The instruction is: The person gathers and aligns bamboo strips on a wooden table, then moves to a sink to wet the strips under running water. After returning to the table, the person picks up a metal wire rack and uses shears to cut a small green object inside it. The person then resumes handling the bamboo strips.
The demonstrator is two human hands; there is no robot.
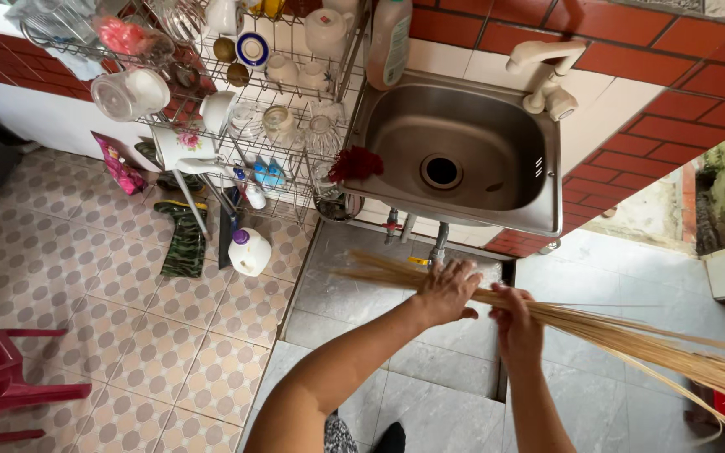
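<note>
You are holding a bundle of thin straw-coloured broom sticks [597, 331] across the middle of the view, above the grey floor tiles [430, 369] in front of the sink. The bundle is lying almost level, its tight end pointing left past your left hand and its loose, spreading end trailing off to the lower right. Your left hand [446, 289] is wrapping over the top of the sticks, fingers curled down around them. Your right hand [515, 323] is gripping the same bundle just beside it, closed around the sticks from the near side.

Just beyond your hands, the steel sink [463, 159] is sitting against the red brick wall, with a white tap [547, 80] above it. To its left, a wire dish rack [237, 92] is carrying cups and glasses. A white jug with a purple cap [249, 252] is standing on the patterned floor, and a red plastic chair [2, 386] is showing at the lower left.
</note>
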